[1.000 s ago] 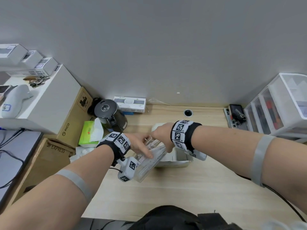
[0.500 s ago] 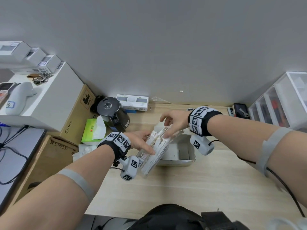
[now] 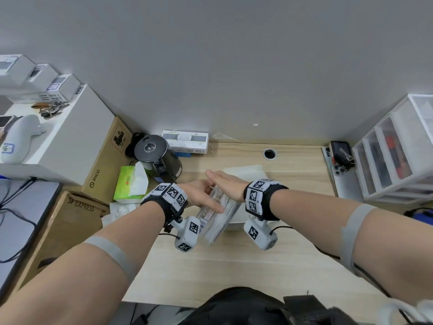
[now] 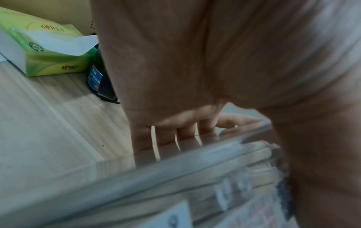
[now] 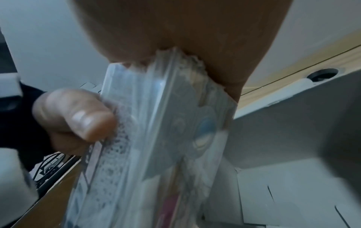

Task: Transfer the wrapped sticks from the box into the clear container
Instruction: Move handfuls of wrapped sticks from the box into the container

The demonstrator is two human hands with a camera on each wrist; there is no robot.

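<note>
The head camera is looking steeply down from above the clear container [image 3: 216,215], taking in the whole counter [image 3: 234,261] and wall behind. The left wrist camera is sitting very near the clear container [image 4: 175,177], facing along the fingers. The right wrist camera is looking up beside the clear container [image 5: 156,138]. All three are sharing it.

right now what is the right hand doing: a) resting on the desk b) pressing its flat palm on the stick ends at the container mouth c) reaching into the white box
b: the right hand lies flat against the wrapped sticks poking from the clear container.
</note>
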